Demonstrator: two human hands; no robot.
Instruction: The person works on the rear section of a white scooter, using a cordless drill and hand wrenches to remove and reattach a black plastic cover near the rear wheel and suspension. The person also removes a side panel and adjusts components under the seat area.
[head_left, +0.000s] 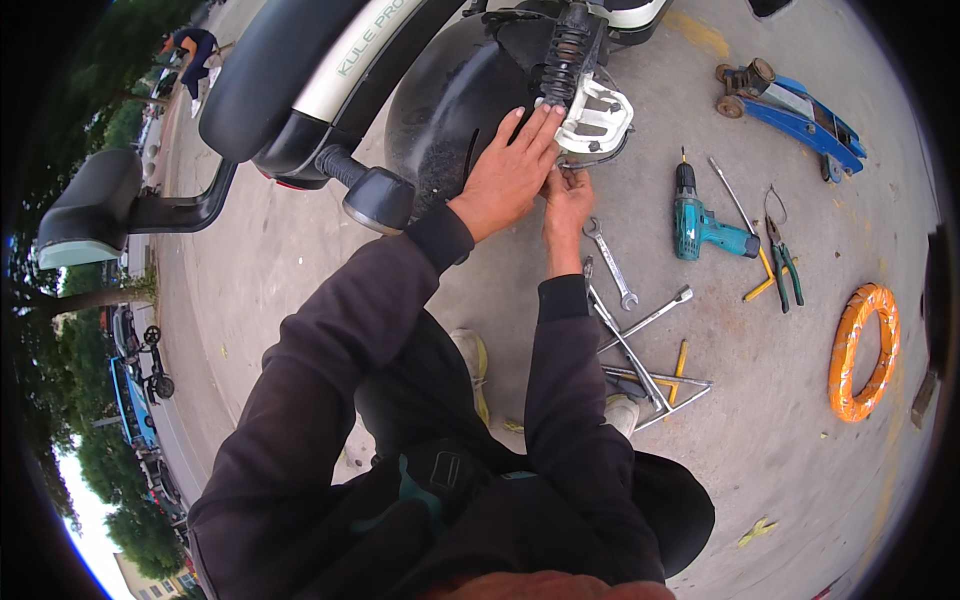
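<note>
The rear of a black and white scooter (335,60) fills the upper middle. My left hand (500,180) lies with fingers stretched out beside the black rear mudguard (435,110), its fingertips at the lower end of the coil-spring shock absorber (565,50). Just right of those fingertips is a white metal bracket (600,118), with a dark cable (600,160) curving below it. Lower down, my right hand (568,205) reaches up under the bracket with its fingers closed together. What they grip is hidden behind the fingers and the left hand.
On the concrete to my right lie a combination wrench (610,265), crossed lug wrenches (640,345), a teal cordless drill (705,225), pliers (785,265), a blue floor jack (800,110) and an orange-wrapped ring (848,350). A turn signal (380,200) sticks out near my left wrist. A person (193,60) bends far left.
</note>
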